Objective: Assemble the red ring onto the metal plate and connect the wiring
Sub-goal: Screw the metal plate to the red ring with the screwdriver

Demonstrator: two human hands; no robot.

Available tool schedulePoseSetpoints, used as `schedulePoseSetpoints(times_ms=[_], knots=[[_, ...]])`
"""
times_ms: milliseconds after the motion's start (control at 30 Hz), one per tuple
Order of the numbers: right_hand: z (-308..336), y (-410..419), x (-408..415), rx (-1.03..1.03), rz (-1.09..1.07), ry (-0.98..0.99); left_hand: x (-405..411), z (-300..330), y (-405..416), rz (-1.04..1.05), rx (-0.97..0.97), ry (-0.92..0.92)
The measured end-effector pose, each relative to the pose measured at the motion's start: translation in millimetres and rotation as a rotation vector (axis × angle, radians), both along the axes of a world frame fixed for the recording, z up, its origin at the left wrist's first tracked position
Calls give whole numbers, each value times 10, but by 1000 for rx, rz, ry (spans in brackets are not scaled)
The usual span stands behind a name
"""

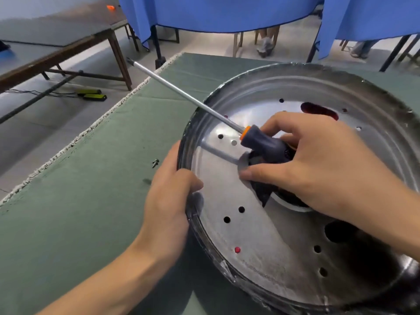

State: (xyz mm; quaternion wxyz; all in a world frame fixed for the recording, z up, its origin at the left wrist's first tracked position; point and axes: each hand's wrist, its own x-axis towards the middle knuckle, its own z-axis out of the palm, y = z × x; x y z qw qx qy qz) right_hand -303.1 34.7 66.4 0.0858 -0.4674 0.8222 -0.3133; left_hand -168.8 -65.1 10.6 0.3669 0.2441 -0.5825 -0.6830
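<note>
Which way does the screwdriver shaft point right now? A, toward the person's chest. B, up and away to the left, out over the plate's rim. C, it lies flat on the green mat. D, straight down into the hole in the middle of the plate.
B: the right hand grips the screwdriver by its handle over the metal plate, and the shaft runs up-left past the rim.

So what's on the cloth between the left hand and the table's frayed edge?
In the head view, one small screw lies on the green cloth, just beyond the left hand. Otherwise bare.
</note>
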Motion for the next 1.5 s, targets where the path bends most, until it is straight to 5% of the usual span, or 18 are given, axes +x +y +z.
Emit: schedulePoseSetpoints(times_ms=[300,600,867,1500], knots=[[73,164,107,-191,13,-66,-7,75,60,-130,-111,231],[11,235,291,-294,-55,-122,47,88,145,-198,51,375],[4,181,345,-267,-33,-295,95,58,146,-191,177,380],[127,182,275,-227,-54,-174,14,81,107,-226,230,334]])
